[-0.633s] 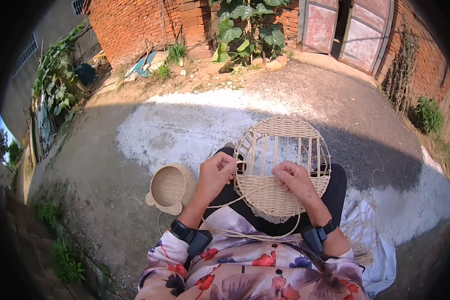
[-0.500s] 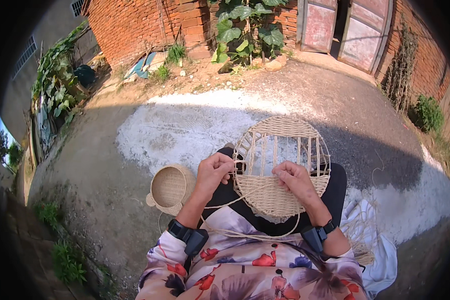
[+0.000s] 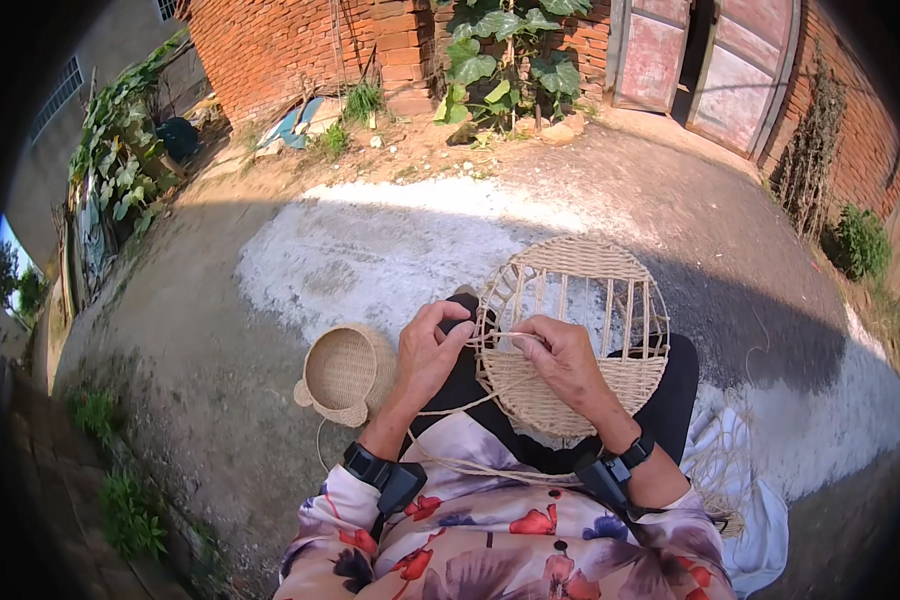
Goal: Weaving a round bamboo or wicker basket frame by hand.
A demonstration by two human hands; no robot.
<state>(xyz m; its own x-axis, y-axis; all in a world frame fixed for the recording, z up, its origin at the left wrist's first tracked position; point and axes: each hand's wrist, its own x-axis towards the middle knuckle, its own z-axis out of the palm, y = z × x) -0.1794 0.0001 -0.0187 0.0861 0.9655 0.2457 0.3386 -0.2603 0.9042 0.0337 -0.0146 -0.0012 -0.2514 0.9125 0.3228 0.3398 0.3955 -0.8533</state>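
A round, half-woven wicker piece (image 3: 595, 400) of tan cord rests upright across my lap, with open bars in its middle and dense weave above and below. At its left rim, my left hand (image 3: 432, 350) is closed, thumb and bent fingers at a strand of cord. My right hand (image 3: 567, 368) lies in front of the bars and pinches the same cord (image 3: 494, 336), which stretches between both hands. More cord (image 3: 460, 408) trails from the weave down across my lap. The tips of my left fingers are partly hidden.
A small round woven basket (image 3: 347, 374) with little rounded tabs sits on the ground to the left. White cloth (image 3: 760, 530) and loose fibre strands (image 3: 720, 475) lie at the right. Beyond are a leafy climbing plant (image 3: 505, 60), a brick wall (image 3: 280, 60) and a metal door (image 3: 740, 75).
My right hand has moved left from the middle of the weave toward my left hand and now pinches the cord there. My left hand stays by the left rim.
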